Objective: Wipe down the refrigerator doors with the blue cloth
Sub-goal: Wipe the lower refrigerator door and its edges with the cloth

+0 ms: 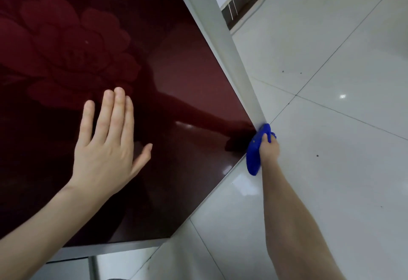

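- The right hand (268,147) is closed around the bunched blue cloth (255,153), arm stretched far down, pressing it against the lowest corner of the red refrigerator door (187,76), where the glossy panel meets the grey side edge (231,54).
- The left hand (106,142) holds nothing: it lies flat and spread, fingers together and thumb out, palm against the door's middle, apparently bracing the panel while the other hand wipes.
- The door itself is dark red glass with a faint flower pattern (72,47); it reflects the reaching arm clearly and shows no obvious streaks or smears, apart from a small pale speck on the flower.
- Below and to the right lies the white tiled floor (331,169), with a few dark specks.
- Judging by the cloth at the bottom corner, this door seems near the end of its pass; any other door lies outside the view, so what remains cannot be told.
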